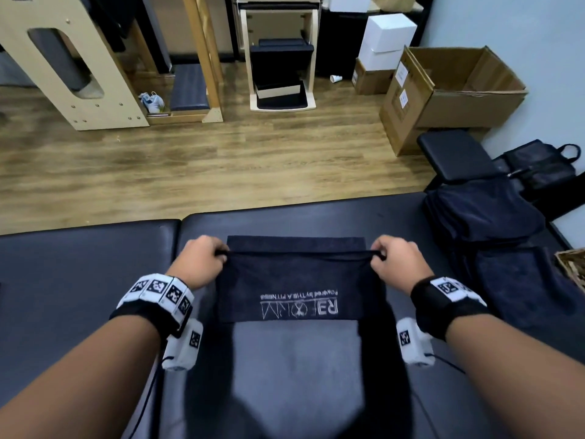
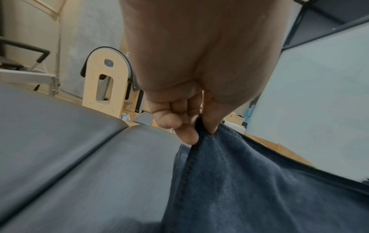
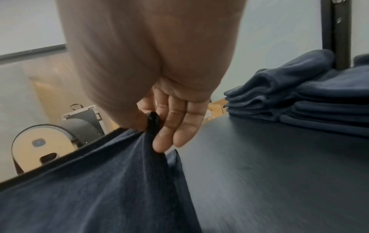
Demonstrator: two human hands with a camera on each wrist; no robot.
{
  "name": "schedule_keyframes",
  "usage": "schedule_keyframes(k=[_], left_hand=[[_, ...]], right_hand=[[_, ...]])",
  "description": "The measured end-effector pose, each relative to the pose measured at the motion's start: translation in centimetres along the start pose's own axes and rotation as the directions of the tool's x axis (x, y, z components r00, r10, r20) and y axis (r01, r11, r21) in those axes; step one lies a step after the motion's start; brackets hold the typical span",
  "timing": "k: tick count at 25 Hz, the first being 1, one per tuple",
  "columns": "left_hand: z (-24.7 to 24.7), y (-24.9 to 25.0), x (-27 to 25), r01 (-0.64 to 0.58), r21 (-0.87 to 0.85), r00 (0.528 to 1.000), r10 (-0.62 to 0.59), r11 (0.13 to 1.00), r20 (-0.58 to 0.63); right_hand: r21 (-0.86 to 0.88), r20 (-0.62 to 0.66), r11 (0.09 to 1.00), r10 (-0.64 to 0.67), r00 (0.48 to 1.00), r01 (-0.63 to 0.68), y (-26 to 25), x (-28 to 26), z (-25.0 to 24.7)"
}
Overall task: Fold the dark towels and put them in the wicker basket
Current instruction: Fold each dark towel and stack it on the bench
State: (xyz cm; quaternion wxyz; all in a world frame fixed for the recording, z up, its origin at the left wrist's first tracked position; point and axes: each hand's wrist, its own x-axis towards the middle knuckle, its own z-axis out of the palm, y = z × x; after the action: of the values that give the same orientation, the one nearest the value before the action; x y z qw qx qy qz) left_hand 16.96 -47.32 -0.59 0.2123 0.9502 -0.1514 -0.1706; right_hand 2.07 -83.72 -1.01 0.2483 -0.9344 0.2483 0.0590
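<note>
Presently, item in hand: dark towel (image 1: 297, 289), printed lettering face up and reading upside down from the wearer's side, its near part lifted off the padded table (image 1: 79, 280) and its far strip lying flat on the surface.
Left hand (image 1: 202, 259): thumb and forefinger pinch the towel's left corner; the other fingers (image 2: 175, 110) are curled into the palm.
Right hand (image 1: 397, 258): thumb and forefinger pinch the right corner; remaining fingers (image 3: 179, 126) hang fairly straight beside the cloth.
Step in progress: judged a lengthwise fold, the held edge being carried toward the far edge (not yet laid down, edges not yet aligned).
Fold state of this towel: one fold under way; at least a further fold likely before it is basket-sized.
Stock awaiting: pile of dark towels (image 1: 481, 213) at the right end of the table, loosely heaped in the head view, looking layered from the right wrist view (whether any count as finished folds cannot be told).
Destination: wicker basket (image 1: 573, 267), only a corner showing at the right edge, near the pile; its contents are out of sight.
Progress overall: early to middling, by estimate; this towel still to be finished and placed, the pile still to go.
</note>
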Motion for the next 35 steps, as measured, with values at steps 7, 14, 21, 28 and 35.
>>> schedule_keyframes(k=[7,14,21,28,35], left_hand=[[4.0,0.8,5.5,-0.078,0.357,0.997,0.066,0.931,0.045],[5.2,0.7,5.1,-0.164,0.595,0.981,0.069,0.787,0.179],[8.6,2.3,-7.4,-0.23,0.574,0.938,0.022,0.786,0.345],[10.5,1.3,-16.6,-0.45,0.461,0.833,0.173,0.765,0.526],[11.4,0.5,-16.7,-0.594,0.491,0.793,0.364,0.637,0.488]], right_hand=[[-0.178,0.143,0.978,-0.08,0.986,0.106,-1.9,3.5,3.4],[-0.35,0.301,0.86,-0.272,0.914,0.371,-1.8,-0.9,8.4],[-0.294,0.232,0.81,-0.455,0.859,0.508,-4.4,-6.2,10.7],[-0.347,0.464,0.763,-0.365,0.807,0.544,-4.5,-16.0,12.9],[-0.399,0.455,0.723,-0.378,0.806,0.564,-3.8,-18.0,13.8]])
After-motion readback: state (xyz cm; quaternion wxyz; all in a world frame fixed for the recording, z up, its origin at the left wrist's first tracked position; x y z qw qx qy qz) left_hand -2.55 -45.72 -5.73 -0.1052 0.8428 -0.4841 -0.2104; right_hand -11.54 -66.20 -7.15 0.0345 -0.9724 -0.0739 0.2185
